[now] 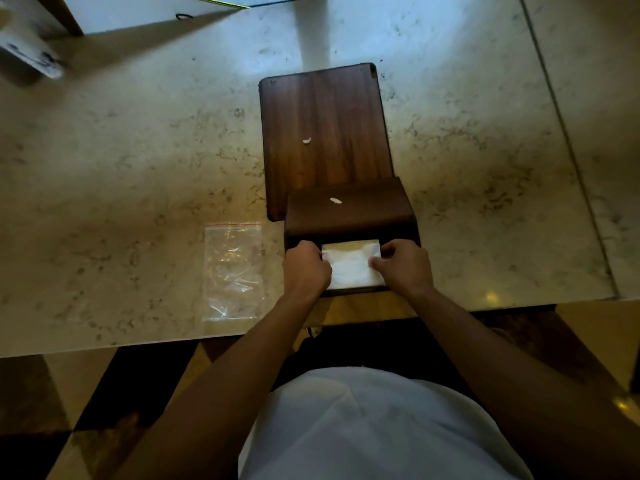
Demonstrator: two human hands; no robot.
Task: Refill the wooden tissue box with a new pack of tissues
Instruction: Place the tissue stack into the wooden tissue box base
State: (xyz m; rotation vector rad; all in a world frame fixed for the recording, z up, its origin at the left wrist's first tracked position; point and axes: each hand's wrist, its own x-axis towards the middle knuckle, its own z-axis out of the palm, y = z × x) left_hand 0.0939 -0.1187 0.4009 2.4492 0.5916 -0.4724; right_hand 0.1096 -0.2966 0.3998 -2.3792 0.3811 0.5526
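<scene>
Clearance around the wooden tissue box [349, 211] on the marble table [121, 150].
Your left hand [306, 268] and right hand [403, 266] fill the box's near opening beside the tissues [351, 266]. The flat lid [325, 133] blocks the far side, the empty plastic bag [232, 271] lies left; the right is bare.

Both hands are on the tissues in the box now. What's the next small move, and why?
Probably press the tissues flat into the wooden box: left hand and right hand grip their side edges, and the lid lies off behind.

Head-worn view, facing steeply down, near marble table [138, 150]
</scene>
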